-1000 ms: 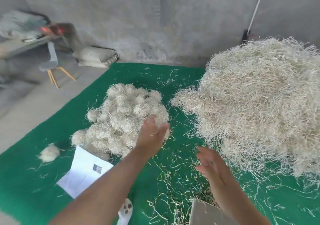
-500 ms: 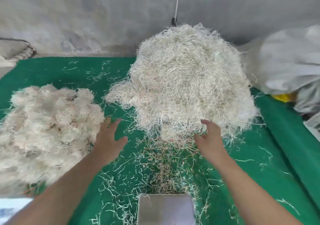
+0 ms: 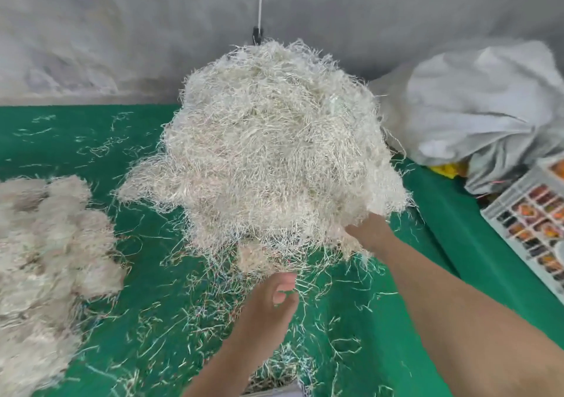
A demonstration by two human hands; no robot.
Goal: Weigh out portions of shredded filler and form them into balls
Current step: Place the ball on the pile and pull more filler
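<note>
No legible text, label, brand, number or sign is showing anywhere; the compartment tray (image 3: 532,213) at the right is carrying coloured contents only, too blurred to read.

Filler heap (image 3: 274,152) pale cream-white; mat (image 3: 76,140) green; sack (image 3: 482,112) white; wall (image 3: 122,30) grey.

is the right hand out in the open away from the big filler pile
No, the right hand is pushed into the lower right edge of the big filler pile, its fingers hidden among the shreds.
</note>
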